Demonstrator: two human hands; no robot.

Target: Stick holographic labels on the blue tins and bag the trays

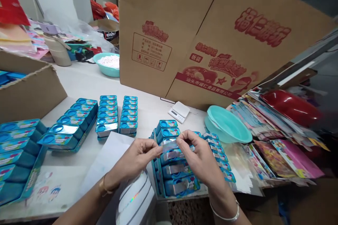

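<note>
Two bare hands work above a white worktop [87, 81], seen from the wearer's head. The left hand [137, 156] and the right hand [199, 156] each have a narrow grip, thumb against fingertips, pinching opposite ends of a small clear film strip [169, 145]. The strip is stretched between them, in front of a tray of glossy blue boxes [177, 168] with a pale strip across several fronts. A thin gold-toned bracelet [104, 187] circles the left wrist and a silver bangle [224, 218] the right. Beneath the left forearm lies white paper [99, 168]; beside it, nearest the wearer, is a white, dark-striped sheet [136, 198] with a rainbow glint. More blue boxes stand in rows to the left, and another short row sits just right of the tray. Beyond the hands are a small white digital scale [179, 111] and an empty-looking mint-green basin [235, 126]. A large brown carton [182, 17] with red Chinese print rises behind them. Farther back, to the carton's left, a second mint-green basin [101, 70] holds pale pieces. Printed packaging sheets [280, 160] are piled at the right edge.
</note>
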